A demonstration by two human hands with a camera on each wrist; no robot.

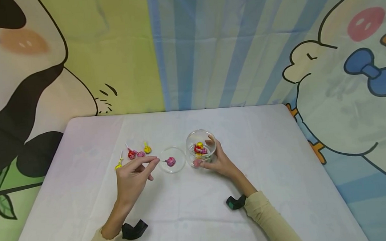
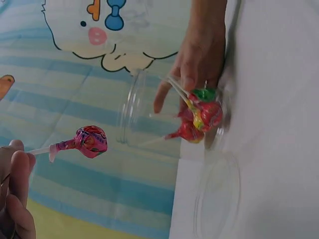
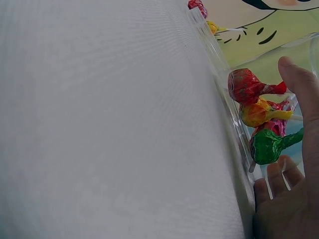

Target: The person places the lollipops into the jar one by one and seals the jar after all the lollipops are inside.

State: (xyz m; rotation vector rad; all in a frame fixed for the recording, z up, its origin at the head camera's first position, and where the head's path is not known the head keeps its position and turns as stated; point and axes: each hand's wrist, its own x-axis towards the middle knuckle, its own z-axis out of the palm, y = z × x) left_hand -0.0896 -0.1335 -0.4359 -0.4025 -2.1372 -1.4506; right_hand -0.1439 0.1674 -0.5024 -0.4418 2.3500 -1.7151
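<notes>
My left hand (image 1: 132, 180) pinches a pink-wrapped lollipop (image 2: 91, 142) by its white stick between thumb and fingertips. In the head view this lollipop's head appears over a clear round lid (image 1: 173, 172) lying on the table. My right hand (image 1: 222, 163) grips a clear jar (image 1: 189, 144) around its side, thumb on the near side and fingers behind. Inside the jar are several lollipops, among them a red one (image 3: 244, 85), a yellow one (image 3: 256, 113) and a green one (image 3: 266, 147). The jar stands upright with its mouth uncovered, right of the lid.
Behind my left hand lie more lollipops: a red one (image 1: 131, 154), a pink one (image 1: 141, 154), a yellow one (image 1: 147, 148) and another yellow one (image 1: 118, 166) near the knuckles. A white cloth covers the table (image 1: 191, 211). A cartoon-print curtain (image 1: 205, 47) hangs along its far edge.
</notes>
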